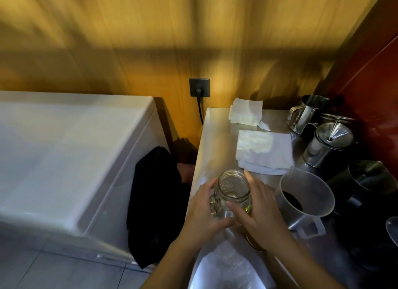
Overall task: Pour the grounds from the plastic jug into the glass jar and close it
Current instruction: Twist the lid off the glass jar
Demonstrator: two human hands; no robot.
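"Jar [233, 189] first. Where is it?"

"The glass jar stands on the steel worktop [215, 142], with its mouth open and no lid on. It looks empty."

"What is the left hand [204, 209] doing?"

"Its grip is wrapped round the left side of the jar. The right hand [261, 209] is clamped on the right side of the jar, fingers across the front."

"And the grounds?"

"Just right of the jar is the plastic jug [307, 197], with dark grounds in the bottom. Nobody holds it."

"So how do I do this bit well?"

"I think the jar is being set in place. Keep it straight up and flat on the worktop. Let the left hand hold it still, so the right hand can take the jug handle [313, 229]."

"Anything near the jar to watch?"

"White paper towels [265, 150] lie behind the jar. Something round and brown sits under the right hand; I can't tell if it's the lid."
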